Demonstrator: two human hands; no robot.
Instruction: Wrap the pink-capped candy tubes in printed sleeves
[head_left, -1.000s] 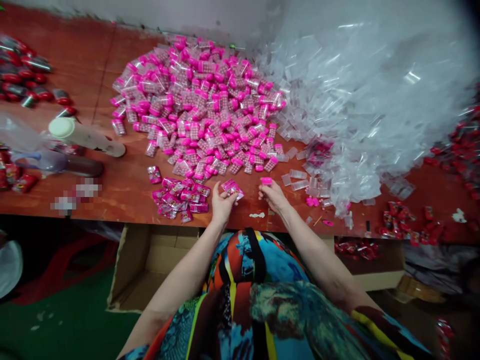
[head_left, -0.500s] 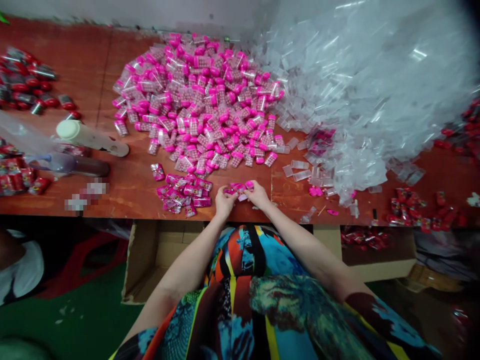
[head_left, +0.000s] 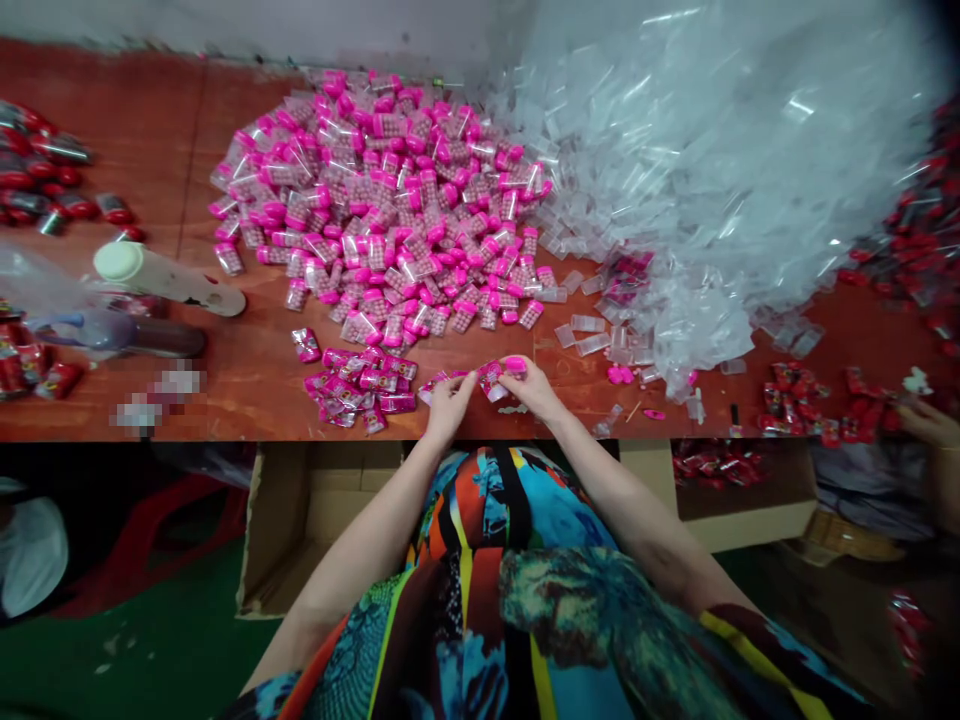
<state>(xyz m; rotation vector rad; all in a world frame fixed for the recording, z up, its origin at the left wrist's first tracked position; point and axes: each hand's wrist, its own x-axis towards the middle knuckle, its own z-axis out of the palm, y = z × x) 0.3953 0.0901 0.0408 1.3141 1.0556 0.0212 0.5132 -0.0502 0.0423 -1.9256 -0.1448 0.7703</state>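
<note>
My left grip [head_left: 451,404] is closed on a pink printed wrapper [head_left: 433,385], over the table [head_left: 251,385] near its front edge. My right grip [head_left: 538,394], just beside, pinches a pink-capped piece [head_left: 515,364] with printed pink film [head_left: 490,377] at its side. Wrapped packets [head_left: 360,385] lie to my left; a heap of pink-capped containers [head_left: 390,215] spreads beyond.

Passage open left of pink-capped bottle heap [head_left: 390,210], over bare tabletop [head_left: 161,120]. Obstructions: front-left of heap, 1 white-lidded bottle [head_left: 176,282]; front, pink wrapped packets [head_left: 360,385]; right, piled clear plastic cases [head_left: 705,190].
</note>
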